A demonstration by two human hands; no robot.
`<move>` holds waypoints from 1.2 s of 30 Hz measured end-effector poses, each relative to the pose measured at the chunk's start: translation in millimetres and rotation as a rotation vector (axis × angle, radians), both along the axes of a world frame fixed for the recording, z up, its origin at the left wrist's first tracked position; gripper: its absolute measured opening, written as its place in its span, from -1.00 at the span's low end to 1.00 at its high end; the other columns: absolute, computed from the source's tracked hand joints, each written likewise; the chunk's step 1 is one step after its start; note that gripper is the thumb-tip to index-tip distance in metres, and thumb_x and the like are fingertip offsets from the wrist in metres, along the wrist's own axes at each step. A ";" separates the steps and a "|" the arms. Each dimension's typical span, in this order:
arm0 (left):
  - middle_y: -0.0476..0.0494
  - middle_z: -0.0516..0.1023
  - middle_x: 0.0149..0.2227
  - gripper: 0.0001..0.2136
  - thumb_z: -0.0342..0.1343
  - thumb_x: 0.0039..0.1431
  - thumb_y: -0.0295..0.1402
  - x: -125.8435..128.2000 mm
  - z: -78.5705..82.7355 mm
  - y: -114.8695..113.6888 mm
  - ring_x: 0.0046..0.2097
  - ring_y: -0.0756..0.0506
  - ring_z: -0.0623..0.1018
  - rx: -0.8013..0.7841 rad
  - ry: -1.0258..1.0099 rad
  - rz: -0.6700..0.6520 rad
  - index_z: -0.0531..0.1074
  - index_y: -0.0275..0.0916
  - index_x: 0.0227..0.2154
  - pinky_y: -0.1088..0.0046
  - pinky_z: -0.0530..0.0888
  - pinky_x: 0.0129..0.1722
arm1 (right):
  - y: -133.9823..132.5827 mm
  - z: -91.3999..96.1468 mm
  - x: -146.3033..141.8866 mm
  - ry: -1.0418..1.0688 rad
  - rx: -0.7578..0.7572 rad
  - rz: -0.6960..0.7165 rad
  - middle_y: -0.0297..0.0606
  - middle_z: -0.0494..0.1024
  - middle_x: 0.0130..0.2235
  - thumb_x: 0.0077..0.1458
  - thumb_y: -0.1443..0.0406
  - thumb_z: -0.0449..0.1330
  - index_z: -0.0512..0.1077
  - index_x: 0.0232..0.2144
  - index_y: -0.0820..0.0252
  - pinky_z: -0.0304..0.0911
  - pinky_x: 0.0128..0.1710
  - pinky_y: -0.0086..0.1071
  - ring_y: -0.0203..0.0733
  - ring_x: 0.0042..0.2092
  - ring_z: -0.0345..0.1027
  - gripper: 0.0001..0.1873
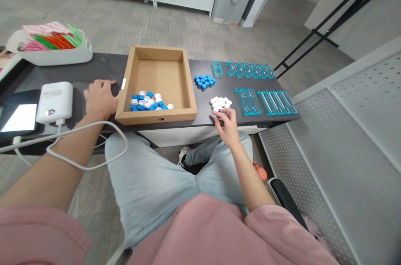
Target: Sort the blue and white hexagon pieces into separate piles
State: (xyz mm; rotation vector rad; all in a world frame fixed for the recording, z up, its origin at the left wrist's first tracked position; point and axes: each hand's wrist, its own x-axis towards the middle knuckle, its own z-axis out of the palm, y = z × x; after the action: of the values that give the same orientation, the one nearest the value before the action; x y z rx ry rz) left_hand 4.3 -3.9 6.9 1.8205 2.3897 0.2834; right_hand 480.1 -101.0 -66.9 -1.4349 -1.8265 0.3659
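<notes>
My left hand (102, 97) lies on the dark table with its fingers out, just left of a shallow cardboard box (156, 117). Nothing shows in it. Inside the box's near part is a loose mix of blue and white hexagonal pieces (146, 102). My right hand (227, 125) is at the table's front edge, its thumb and fingertips closed around a white hexagonal piece (214, 115), partly hidden by the fingers. That piece is at the near side of a cluster of white hexagonal pieces (221, 102). Behind them sits a group of blue hexagonal pieces (204, 81).
Clear teal plastic parts (250, 70) stand in rows at the right, with long tube-like ones (278, 102) nearer. On the left are a white basket (64, 57) of colourful strips, a white power adapter (54, 102) and a dark device (19, 110). A white cable (84, 168) loops over my left forearm.
</notes>
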 end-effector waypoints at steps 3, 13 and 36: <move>-0.64 0.35 0.55 -0.22 -0.13 0.47 0.03 -0.6 -0.1 -0.3 0.51 -0.59 0.34 -0.008 0.002 -0.011 0.39 -0.40 0.54 -0.22 0.27 0.52 | -0.7 20.9 -5.5 0.034 0.003 -0.002 0.00 0.51 0.13 0.56 0.05 0.19 0.69 0.16 -0.01 0.60 0.14 0.09 0.04 -0.12 0.51 -0.63; -0.60 0.39 0.55 -0.28 -0.06 0.50 -0.02 -3.0 -3.9 -0.5 0.50 -0.53 0.34 0.027 -0.018 -0.012 0.40 -0.35 0.53 -0.17 0.26 0.50 | 101.7 123.5 -109.3 -0.393 -0.085 0.630 -0.16 0.75 0.02 0.51 0.23 0.32 0.73 0.10 0.07 0.26 0.17 -0.15 0.00 0.02 0.60 -0.77; -0.55 0.46 0.51 -0.34 0.01 0.44 -0.05 -7.3 -17.2 2.7 0.49 -0.58 0.41 0.100 0.008 -0.002 0.47 -0.22 0.48 -0.19 0.34 0.48 | 156.8 85.3 -157.1 -0.660 -0.115 0.862 0.22 0.34 0.53 0.18 0.01 0.61 0.24 0.61 0.16 0.29 0.53 0.28 0.47 0.54 0.30 0.14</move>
State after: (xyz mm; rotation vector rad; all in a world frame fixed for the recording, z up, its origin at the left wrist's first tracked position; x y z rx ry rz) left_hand -3.0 -1.3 -10.3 1.8684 2.4200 0.4039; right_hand 322.9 55.8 18.4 -0.7897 -2.9783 0.4446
